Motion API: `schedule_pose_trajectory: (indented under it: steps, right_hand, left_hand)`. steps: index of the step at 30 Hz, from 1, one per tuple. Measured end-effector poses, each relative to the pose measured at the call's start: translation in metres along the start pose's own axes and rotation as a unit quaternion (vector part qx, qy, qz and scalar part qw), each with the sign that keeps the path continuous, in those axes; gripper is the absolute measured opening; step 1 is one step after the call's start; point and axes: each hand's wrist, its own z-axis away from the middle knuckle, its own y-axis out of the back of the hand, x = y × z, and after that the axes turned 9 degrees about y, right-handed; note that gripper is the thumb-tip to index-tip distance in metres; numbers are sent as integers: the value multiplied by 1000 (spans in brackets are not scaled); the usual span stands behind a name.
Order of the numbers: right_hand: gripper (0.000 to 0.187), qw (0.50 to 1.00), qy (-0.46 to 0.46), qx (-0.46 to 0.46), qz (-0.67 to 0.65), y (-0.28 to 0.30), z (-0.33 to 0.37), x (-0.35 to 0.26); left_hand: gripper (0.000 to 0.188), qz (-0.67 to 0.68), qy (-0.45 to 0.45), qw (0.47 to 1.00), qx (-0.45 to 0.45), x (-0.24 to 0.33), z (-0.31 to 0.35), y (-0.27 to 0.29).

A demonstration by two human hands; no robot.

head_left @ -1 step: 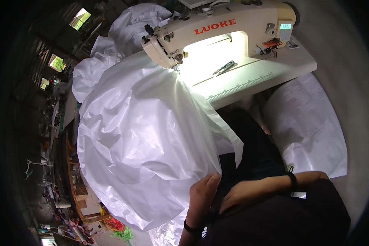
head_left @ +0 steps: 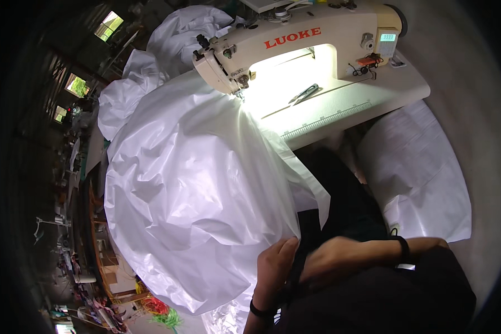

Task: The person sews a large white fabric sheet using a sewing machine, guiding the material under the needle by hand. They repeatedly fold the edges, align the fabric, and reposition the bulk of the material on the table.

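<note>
My left hand (head_left: 274, 263) is closed in a pinch on the near right edge of a large, glossy white sheet (head_left: 178, 189). The sheet is crumpled and runs up under the needle end of a sewing machine (head_left: 222, 69). A black strip (head_left: 309, 221), like webbing, hangs beside the pinched edge and passes down between my hands. My right hand (head_left: 325, 259) is just to the right of it, smeared by motion. Its fingers are hidden behind the strip and my left hand, so I cannot tell whether it grips anything.
Thread snips (head_left: 304, 93) lie on the lit machine bed (head_left: 328, 114), which bears a printed ruler. More white sheeting (head_left: 423, 172) hangs at the right. Red and green strands (head_left: 164, 314) lie at the lower left, near cluttered shelving (head_left: 108, 261).
My right hand has shifted slightly up and right, away from my left hand, and more of the black strip shows between them. My left hand and the sheet stay in place.
</note>
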Motion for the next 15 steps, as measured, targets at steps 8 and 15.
schedule_pose_trajectory:
  steps: [8, 15]
  right_hand:
    - [93, 870, -243, 288, 319, -3, 56, 69]
    - [47, 881, -80, 309, 349, 29, 42, 65]
  left_hand:
    - [13, 26, 1, 999, 42, 12, -1, -24]
    - [14, 11, 11, 998, 61, 10, 2, -27]
